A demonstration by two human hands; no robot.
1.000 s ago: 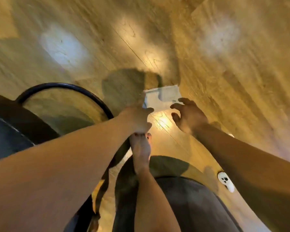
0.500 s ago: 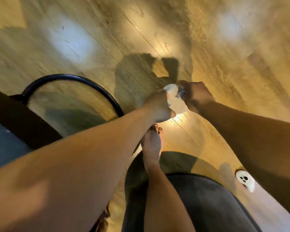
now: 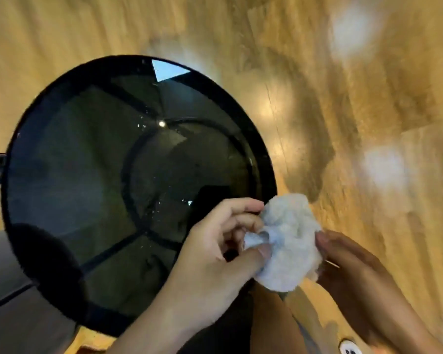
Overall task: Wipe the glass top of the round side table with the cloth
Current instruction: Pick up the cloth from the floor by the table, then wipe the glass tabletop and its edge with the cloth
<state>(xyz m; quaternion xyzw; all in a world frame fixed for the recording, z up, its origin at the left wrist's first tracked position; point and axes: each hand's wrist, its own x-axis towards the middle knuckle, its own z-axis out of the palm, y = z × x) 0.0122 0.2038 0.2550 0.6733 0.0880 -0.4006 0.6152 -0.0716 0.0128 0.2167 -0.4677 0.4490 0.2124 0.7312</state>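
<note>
The round side table (image 3: 69, 159) has a dark glass top in a black rim and fills the left and middle of the view; small specks and reflections show on the glass. A crumpled white cloth (image 3: 289, 238) hovers at the table's near right edge. My left hand (image 3: 215, 251) pinches the cloth's left side, over the glass rim. My right hand (image 3: 348, 261) cups the cloth from the right, off the table above the floor. Both hands hold the cloth together.
Wooden plank floor (image 3: 343, 98) lies all around, with bright light patches. A grey sofa or cushion edge (image 3: 5, 290) sits at the lower left beside the table. A small white object (image 3: 349, 348) lies on the floor at the bottom right.
The view has swung over the table, which now looks much larger. Both hands with the bunched cloth have come from above the floor to the table's near right edge.
</note>
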